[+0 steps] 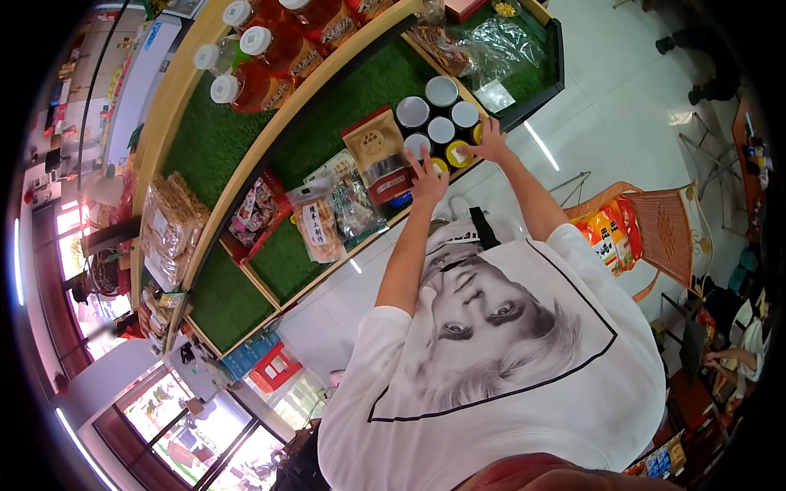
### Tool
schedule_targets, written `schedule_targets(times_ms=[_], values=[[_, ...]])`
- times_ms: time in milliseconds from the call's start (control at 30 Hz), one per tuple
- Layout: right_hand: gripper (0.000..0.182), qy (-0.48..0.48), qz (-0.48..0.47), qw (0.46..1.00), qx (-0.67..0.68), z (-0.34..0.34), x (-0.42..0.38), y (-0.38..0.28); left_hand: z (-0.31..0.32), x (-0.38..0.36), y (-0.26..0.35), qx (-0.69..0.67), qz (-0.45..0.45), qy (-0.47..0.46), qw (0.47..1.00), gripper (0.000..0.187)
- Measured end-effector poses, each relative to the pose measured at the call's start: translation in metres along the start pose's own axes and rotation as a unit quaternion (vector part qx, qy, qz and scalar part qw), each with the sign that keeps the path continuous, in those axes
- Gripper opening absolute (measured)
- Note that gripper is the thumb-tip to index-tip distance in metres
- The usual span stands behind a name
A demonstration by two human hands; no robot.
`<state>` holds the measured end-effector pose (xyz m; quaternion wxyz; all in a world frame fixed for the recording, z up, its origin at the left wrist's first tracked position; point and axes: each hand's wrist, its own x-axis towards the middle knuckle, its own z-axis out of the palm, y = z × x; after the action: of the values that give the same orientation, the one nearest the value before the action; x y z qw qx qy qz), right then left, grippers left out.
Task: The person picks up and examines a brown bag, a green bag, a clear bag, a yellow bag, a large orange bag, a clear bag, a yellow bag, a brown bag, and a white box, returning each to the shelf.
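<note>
A cluster of round cans with pale tops stands on the green turf shelf, with several yellow-topped cans along its front edge. My left hand reaches in from the left, its fingers spread over the near-left cans and touching them. On the other side, my right hand rests against the front-right yellow-topped cans, fingers stretched out and apart. Neither hand lifts a can. Just left of the cans lies a brown and red snack pouch with a clear window.
Clear packs of snacks and a red box of sweets lie further left. Bottles of orange drink stand on the upper tier. Wooden rims divide the shelf. A wicker chair holding an orange bag stands at right.
</note>
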<state>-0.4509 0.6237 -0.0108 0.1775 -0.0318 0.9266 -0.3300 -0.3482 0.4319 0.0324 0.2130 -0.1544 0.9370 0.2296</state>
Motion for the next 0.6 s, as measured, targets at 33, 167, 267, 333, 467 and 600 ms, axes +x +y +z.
schedule_targets(times_ms=[33, 167, 267, 333, 467, 600], values=[[0.125, 0.005, -0.003, 1.0, -0.006, -0.0005, -0.0001, 0.0002, 0.0009, 0.0008, -0.0002, 0.003, 0.0, 0.0, 1.0, 0.092], [0.122, 0.016, -0.01, 1.0, -0.018, -0.0004, 0.0004, 0.0003, 0.001, 0.0023, -0.0011, 0.004, 0.002, -0.005, 1.0, 0.091], [0.124, 0.013, -0.011, 1.0, -0.015, -0.0022, -0.0006, -0.0002, -0.0011, 0.0027, -0.0015, -0.001, 0.003, -0.016, 1.0, 0.092], [0.127, 0.006, -0.006, 1.0, -0.005, -0.0034, -0.0009, -0.001, -0.0007, 0.0034, -0.0029, 0.0, 0.003, -0.02, 1.0, 0.093], [0.128, 0.012, -0.007, 1.0, -0.008, -0.0031, 0.0001, -0.0005, 0.0, 0.0059, -0.0054, 0.004, 0.017, -0.015, 1.0, 0.101], [0.129, 0.011, -0.009, 1.0, -0.009, -0.0028, -0.0008, 0.0004, -0.0046, -0.001, -0.0022, 0.009, 0.021, -0.016, 1.0, 0.108]])
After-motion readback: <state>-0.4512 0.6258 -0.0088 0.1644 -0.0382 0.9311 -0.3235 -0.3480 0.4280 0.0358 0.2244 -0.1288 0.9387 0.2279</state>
